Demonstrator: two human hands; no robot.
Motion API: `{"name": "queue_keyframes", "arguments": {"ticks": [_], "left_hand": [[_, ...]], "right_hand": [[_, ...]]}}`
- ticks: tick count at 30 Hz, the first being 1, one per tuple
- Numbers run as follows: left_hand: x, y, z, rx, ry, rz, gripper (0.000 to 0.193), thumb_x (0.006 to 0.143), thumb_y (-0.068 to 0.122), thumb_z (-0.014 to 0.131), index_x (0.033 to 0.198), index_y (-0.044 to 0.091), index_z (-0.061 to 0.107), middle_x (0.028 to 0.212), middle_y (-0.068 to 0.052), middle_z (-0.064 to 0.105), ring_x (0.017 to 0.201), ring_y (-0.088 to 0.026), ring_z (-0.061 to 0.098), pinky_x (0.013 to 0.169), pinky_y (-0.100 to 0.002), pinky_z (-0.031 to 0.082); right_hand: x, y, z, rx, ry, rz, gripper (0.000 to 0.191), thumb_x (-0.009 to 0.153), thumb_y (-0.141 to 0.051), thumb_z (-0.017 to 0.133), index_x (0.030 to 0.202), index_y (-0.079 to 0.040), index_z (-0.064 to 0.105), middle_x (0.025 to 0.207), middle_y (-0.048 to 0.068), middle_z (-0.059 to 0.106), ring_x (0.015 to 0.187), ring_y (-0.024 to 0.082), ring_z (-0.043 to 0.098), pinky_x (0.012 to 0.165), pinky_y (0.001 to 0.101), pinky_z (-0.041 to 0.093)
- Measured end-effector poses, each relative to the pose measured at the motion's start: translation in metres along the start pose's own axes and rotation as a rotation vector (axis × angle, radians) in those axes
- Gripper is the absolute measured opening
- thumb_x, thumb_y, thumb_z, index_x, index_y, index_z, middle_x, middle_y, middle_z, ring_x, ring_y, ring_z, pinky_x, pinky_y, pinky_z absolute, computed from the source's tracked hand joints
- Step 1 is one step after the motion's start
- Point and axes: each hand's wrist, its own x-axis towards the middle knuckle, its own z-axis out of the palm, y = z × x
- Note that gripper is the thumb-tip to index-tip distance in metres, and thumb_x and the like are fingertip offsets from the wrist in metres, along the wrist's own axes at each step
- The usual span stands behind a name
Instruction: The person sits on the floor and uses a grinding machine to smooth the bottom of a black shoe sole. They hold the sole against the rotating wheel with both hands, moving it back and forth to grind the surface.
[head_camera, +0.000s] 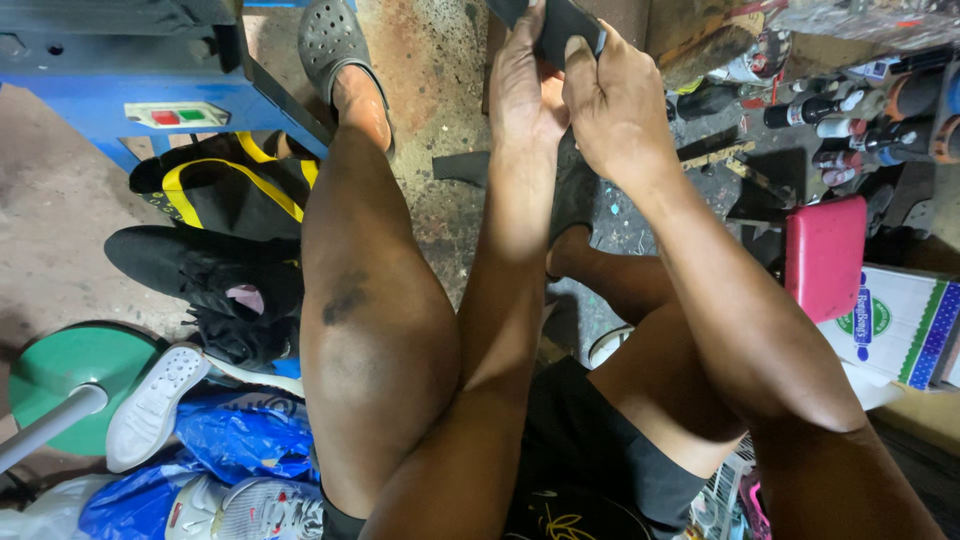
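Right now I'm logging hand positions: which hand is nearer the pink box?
Right. The right hand is on the pink box's side; the left hand is farther, beyond it.

At the top of the frame the flat piece (560, 25) is black. The clog (335, 40) beside it is grey with holes. Upper left, the machine frame (120, 100) is blue, the bag (215, 190) black with yellow stripes. The box (825, 255) at right is pink-red, the disc (85, 380) lower left green.

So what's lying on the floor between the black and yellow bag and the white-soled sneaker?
In the head view, a black suede shoe lies between the black and yellow bag and the white-soled sneaker.
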Motion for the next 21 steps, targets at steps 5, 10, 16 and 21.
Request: {"name": "queue_keyframes", "arguments": {"ticks": [5,10,16,21], "left_hand": [[-0.015,0.006,0.008,-0.087,-0.144,-0.025,0.021,0.104,0.018,0.067,0.115,0.0,0.066,0.102,-0.009,0.072,0.09,-0.017,0.071,0.083,-0.032,0.06],[-0.03,0.024,0.03,-0.162,-0.448,-0.242,0.028,0.107,0.027,0.061,0.116,0.001,0.065,0.101,-0.014,0.071,0.082,-0.02,0.075,0.07,-0.033,0.064],[-0.037,0.026,0.038,-0.083,-0.368,-0.253,0.034,0.106,0.034,0.058,0.112,0.001,0.063,0.097,-0.013,0.073,0.092,-0.025,0.077,0.07,-0.034,0.065],[-0.025,0.029,0.039,-0.09,-0.411,-0.184,0.034,0.11,0.034,0.054,0.114,0.002,0.064,0.092,-0.012,0.072,0.094,-0.023,0.076,0.077,-0.035,0.066]], "right_hand": [[-0.009,-0.007,-0.001,-0.09,-0.042,-0.002,0.028,0.114,-0.019,0.048,0.122,0.003,0.061,0.072,0.015,0.065,0.071,0.03,0.071,0.067,0.0433,0.054],[-0.002,0.008,-0.007,0.61,-0.253,0.499,0.041,0.104,-0.042,0.043,0.12,-0.009,0.061,0.081,0.003,0.071,0.059,0.016,0.072,0.057,0.0334,0.059],[0.009,0.033,-0.002,1.005,-0.362,0.64,0.03,0.101,-0.039,0.065,0.104,-0.009,0.063,0.085,0.003,0.07,0.066,0.015,0.068,0.063,0.0344,0.059],[0.01,0.036,0.0,0.988,-0.431,0.697,0.036,0.102,-0.044,0.067,0.095,-0.008,0.066,0.081,0.002,0.069,0.065,0.013,0.066,0.064,0.0303,0.056]]}}
